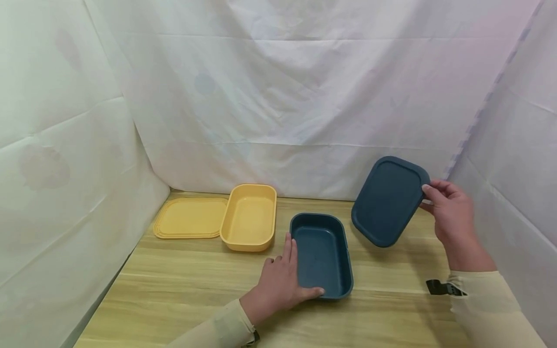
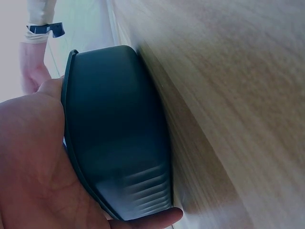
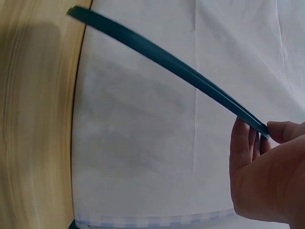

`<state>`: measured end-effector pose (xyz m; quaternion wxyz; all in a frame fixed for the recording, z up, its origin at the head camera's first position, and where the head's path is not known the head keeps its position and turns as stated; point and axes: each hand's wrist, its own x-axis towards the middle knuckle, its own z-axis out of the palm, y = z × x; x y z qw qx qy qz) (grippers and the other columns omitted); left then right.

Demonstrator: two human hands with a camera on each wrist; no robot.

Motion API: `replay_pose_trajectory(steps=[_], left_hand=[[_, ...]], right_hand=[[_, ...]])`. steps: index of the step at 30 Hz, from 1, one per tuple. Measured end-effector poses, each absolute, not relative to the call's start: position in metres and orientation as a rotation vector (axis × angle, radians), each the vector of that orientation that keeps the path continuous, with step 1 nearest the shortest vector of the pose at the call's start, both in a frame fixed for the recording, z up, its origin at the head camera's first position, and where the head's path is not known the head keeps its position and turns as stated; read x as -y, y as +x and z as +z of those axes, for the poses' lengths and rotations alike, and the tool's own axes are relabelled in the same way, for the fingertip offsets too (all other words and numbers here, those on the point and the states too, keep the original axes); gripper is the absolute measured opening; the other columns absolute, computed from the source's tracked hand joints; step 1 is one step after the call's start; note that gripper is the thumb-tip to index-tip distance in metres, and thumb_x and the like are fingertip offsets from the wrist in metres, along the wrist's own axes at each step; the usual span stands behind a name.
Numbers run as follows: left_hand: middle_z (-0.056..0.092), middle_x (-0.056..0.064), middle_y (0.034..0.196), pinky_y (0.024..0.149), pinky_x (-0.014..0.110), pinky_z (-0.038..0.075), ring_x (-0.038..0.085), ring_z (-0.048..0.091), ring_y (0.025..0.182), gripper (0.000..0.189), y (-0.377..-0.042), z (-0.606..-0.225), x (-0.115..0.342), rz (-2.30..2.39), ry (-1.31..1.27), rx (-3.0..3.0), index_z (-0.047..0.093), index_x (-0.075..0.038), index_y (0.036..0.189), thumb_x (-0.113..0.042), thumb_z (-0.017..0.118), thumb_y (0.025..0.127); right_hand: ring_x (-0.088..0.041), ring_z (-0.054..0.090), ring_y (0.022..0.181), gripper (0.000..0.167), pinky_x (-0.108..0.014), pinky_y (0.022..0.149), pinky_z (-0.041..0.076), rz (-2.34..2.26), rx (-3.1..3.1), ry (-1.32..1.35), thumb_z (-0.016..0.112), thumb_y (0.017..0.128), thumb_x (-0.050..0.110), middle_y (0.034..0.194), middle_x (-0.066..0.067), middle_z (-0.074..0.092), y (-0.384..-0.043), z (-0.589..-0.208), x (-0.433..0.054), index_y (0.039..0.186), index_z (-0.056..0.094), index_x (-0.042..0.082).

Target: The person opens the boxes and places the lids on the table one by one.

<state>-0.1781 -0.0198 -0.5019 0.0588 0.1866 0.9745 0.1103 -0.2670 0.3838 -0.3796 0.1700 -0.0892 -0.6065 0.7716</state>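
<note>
A dark blue rectangular box [image 1: 322,256] stands on the table with its open side up. My left hand [image 1: 280,285] rests against its near left corner, two fingers extended along the left rim and the thumb on the near rim. In the left wrist view the box's outer wall [image 2: 119,119] shows fine ridges, with one straight finger beside it. Raised above the table on the right is the matching dark blue lid [image 1: 389,200], tilted. My right hand [image 1: 452,212] pinches its right edge between thumb and fingers; the right wrist view shows the lid [image 3: 167,59] edge-on.
A yellow box [image 1: 250,220], open side up, stands left of the blue one. Its left side meets a flat yellow lid [image 1: 189,217] on the wooden table [image 1: 183,285]. White cloth [image 1: 278,96] hangs behind and on both sides.
</note>
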Motion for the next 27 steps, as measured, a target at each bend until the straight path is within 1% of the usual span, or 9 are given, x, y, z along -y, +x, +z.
replay_pose_trajectory(steps=[6, 12, 16, 23, 27], left_hand=[[0.006, 0.023, 0.184, 0.102, 0.056, 0.052, 0.035, 0.069, 0.128, 0.144, -0.178, -0.503, 0.019, 0.326, 0.566, -2.962, 0.020, 0.002, 0.175, -0.105, 0.047, 0.081], [0.006, 0.022, 0.184, 0.102, 0.055, 0.052, 0.032, 0.069, 0.128, 0.144, -0.176, -0.503, 0.019, 0.324, 0.572, -2.969, 0.020, 0.001, 0.175, -0.105, 0.048, 0.082], [0.005, 0.022, 0.184, 0.101, 0.055, 0.052, 0.034, 0.069, 0.127, 0.144, -0.176, -0.502, 0.019, 0.335, 0.564, -2.967, 0.019, 0.001, 0.175, -0.104, 0.050, 0.081], [0.005, 0.022, 0.184, 0.100, 0.054, 0.052, 0.034, 0.070, 0.125, 0.144, -0.176, -0.501, 0.020, 0.353, 0.562, -2.967, 0.019, 0.001, 0.175, -0.104, 0.050, 0.081], [0.006, 0.022, 0.184, 0.099, 0.053, 0.053, 0.032, 0.071, 0.124, 0.144, -0.175, -0.501, 0.020, 0.349, 0.564, -2.968, 0.019, 0.001, 0.175, -0.104, 0.051, 0.081]], right_hand=[[-0.009, 0.065, 0.086, 0.011, -0.020, 0.070, 0.062, 2.079, 1.819, -0.268, 0.080, 0.103, 0.011, 0.096, 0.001, 0.063, -0.264, -0.376, -0.379, 0.110, 0.074, 0.007], [-0.010, 0.064, 0.086, 0.018, -0.017, 0.070, 0.061, 1.971, 1.929, -0.295, 0.081, 0.103, 0.015, 0.098, 0.000, 0.061, -0.264, -0.376, -0.376, 0.117, 0.073, 0.008], [-0.010, 0.064, 0.087, 0.021, -0.014, 0.071, 0.059, 1.868, 2.011, -0.316, 0.080, 0.104, 0.018, 0.100, 0.000, 0.061, -0.266, -0.376, -0.374, 0.121, 0.071, 0.007], [-0.005, 0.065, 0.088, 0.021, -0.011, 0.075, 0.057, 1.525, 2.240, -0.338, 0.077, 0.106, 0.026, 0.097, 0.010, 0.066, -0.265, -0.376, -0.370, 0.120, 0.074, 0.010], [-0.004, 0.065, 0.087, 0.021, -0.009, 0.073, 0.055, 1.451, 2.283, -0.346, 0.078, 0.106, 0.028, 0.096, 0.011, 0.066, -0.265, -0.377, -0.370, 0.118, 0.074, 0.011]])
